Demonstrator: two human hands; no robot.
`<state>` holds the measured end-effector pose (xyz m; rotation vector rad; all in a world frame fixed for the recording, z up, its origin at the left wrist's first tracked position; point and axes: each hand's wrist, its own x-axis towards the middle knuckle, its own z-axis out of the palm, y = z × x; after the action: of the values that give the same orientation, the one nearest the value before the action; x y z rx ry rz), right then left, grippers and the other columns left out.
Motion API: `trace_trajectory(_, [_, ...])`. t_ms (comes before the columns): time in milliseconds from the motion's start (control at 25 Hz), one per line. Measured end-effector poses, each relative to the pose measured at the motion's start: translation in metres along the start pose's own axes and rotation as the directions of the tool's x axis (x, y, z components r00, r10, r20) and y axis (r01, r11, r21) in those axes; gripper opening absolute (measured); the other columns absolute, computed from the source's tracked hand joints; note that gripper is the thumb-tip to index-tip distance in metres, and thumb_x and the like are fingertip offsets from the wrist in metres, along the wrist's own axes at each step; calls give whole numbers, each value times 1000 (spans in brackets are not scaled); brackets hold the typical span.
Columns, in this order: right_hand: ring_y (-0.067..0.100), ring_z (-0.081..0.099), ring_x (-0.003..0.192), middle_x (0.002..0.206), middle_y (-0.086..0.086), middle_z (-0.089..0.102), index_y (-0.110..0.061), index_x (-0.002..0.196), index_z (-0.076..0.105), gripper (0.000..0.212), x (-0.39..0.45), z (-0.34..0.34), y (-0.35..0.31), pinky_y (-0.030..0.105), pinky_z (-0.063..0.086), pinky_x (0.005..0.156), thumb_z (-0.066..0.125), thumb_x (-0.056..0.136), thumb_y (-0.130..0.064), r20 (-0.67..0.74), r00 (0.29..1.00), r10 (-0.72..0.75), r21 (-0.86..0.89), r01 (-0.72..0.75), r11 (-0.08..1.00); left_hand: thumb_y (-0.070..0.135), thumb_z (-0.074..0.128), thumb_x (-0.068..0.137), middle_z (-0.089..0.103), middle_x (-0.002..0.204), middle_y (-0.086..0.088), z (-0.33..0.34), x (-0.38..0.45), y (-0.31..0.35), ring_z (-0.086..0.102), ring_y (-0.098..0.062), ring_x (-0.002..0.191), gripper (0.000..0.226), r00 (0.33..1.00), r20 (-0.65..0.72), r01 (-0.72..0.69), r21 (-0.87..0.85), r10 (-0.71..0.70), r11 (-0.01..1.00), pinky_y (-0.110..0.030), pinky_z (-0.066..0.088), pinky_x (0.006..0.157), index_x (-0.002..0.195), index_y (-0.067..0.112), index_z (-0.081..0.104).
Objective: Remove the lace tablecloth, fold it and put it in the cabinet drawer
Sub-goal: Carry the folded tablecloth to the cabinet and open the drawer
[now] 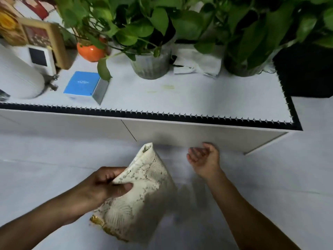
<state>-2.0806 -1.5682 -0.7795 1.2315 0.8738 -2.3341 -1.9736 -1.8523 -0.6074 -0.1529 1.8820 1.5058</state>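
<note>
The cream lace tablecloth [144, 192] is folded into a thick bundle with a gold trim at its lower corner. My left hand [106, 183] grips it by its left edge, thumb on top, and holds it above the pale floor. My right hand [204, 159] is apart from the cloth, palm up with fingers loosely curled, close to the lower edge of the white cabinet front [207, 134]. The cabinet's drawer fronts look closed, with a thin seam between two panels.
The cabinet top [180, 98] carries a white cloth with dark trim, two potted green plants [151, 64], an orange pot [91, 51], a blue box [84, 86], a white cylinder device [19, 76] and crumpled paper [198, 64]. A black object [306, 69] stands at right.
</note>
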Motion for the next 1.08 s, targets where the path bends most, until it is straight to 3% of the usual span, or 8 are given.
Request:
trace_trajectory(200, [23,45,54,45,5,44,-16,56,42,13,0,-15,-20,27,36,57,54,56,-18,-2,994,-114,189,112,976,35,69,87,67,120,-23,-23,-15,13,62,-39,113,42,996,85,-12,89,4,996,-49,44,99,123,15,66])
trace_trajectory(360, [23,38,55,55,8,45,-13,66,42,14,-49,-29,-4,29,29,55,47,79,-17,31,995,94,-249,-83,965,39,68,91,69,95,-12,-28,0,33,59,-18,88,38,957,290,-78,185,21,980,-30,42,77,115,9,68])
trace_trajectory(480, [21,59,62,85,12,72,-13,93,70,15,-116,-53,0,27,45,49,62,89,-26,180,976,-120,-762,215,610,21,64,96,67,78,8,-36,4,46,55,0,70,22,907,412,-160,136,91,978,-11,41,63,108,4,70])
trace_trajectory(600, [9,64,88,104,-3,73,-22,110,70,28,-165,-49,-21,21,52,74,54,91,-36,613,594,-521,-655,751,86,14,70,90,76,96,-7,-49,5,60,71,-17,81,27,918,318,-260,28,238,965,-20,54,69,108,-7,68])
trace_trajectory(640, [6,60,103,114,-10,69,-25,117,66,31,-170,-40,-29,20,45,89,47,96,-38,718,463,-519,-655,703,-279,17,75,85,76,101,-15,-53,5,66,74,-26,86,34,930,256,-268,-19,264,963,-27,58,72,107,-7,69])
trace_trajectory(720, [9,57,110,115,-11,66,-29,120,58,30,-168,-22,-40,26,34,92,34,104,-38,742,528,-413,-652,423,-630,20,86,71,74,101,-24,-53,5,76,74,-35,88,46,945,141,-282,-103,295,954,-37,61,73,107,-4,70])
trace_trajectory(840, [18,63,98,105,-4,69,-27,113,58,34,-165,-15,-45,33,40,82,27,105,-37,617,682,-394,-731,311,-608,8,76,64,75,96,-22,-39,11,88,74,-34,82,35,942,-23,-333,-190,335,924,-36,61,68,99,3,75])
trace_trajectory(1080, [8,63,98,123,-12,65,-37,126,58,52,-174,-51,-47,32,44,93,19,98,-59,378,821,-427,-915,401,-39,1,57,71,77,94,-17,-13,16,105,75,-31,80,33,926,-85,-374,-357,369,856,-36,62,66,95,8,78])
